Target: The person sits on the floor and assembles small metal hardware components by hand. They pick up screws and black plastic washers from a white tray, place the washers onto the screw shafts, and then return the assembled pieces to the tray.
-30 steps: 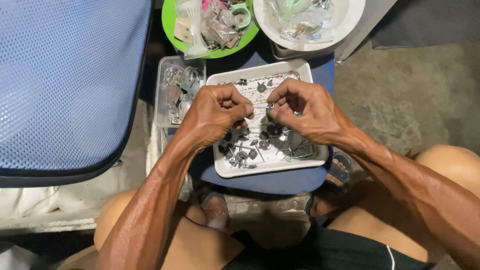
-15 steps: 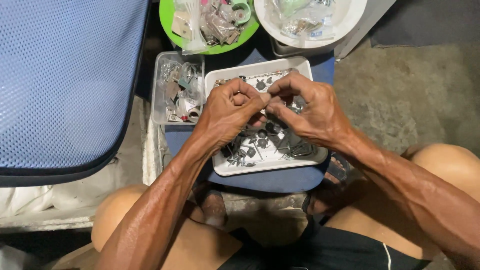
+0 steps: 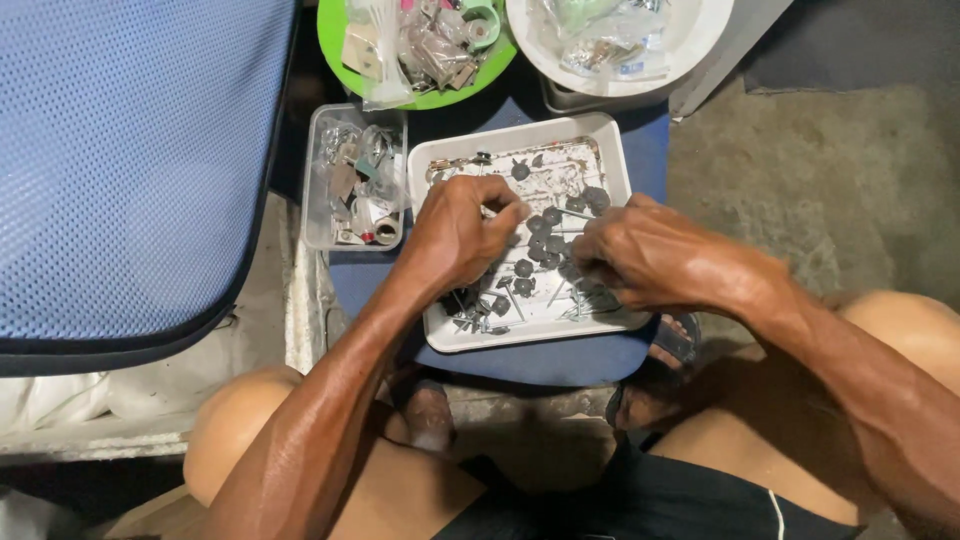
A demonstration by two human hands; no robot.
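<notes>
White tray [image 3: 612,135]: holds dark round washers [image 3: 540,245] and thin nails, sits on blue pad.
Left hand [image 3: 455,235]: grip pinched on a thin nail [image 3: 572,213].
Right hand [image 3: 640,255]: fingers curled over the tray; grip unclear.
Clear box [image 3: 322,175]: just left of tray.

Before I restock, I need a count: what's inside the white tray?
The white tray holds small dark round discs and thin metal pins. The left hand and right hand cover much of it.

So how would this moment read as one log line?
left hand: pinching thin pin | right hand: fingers down among grey discs | white tray: on blue stool | clear box: beside tray
</notes>
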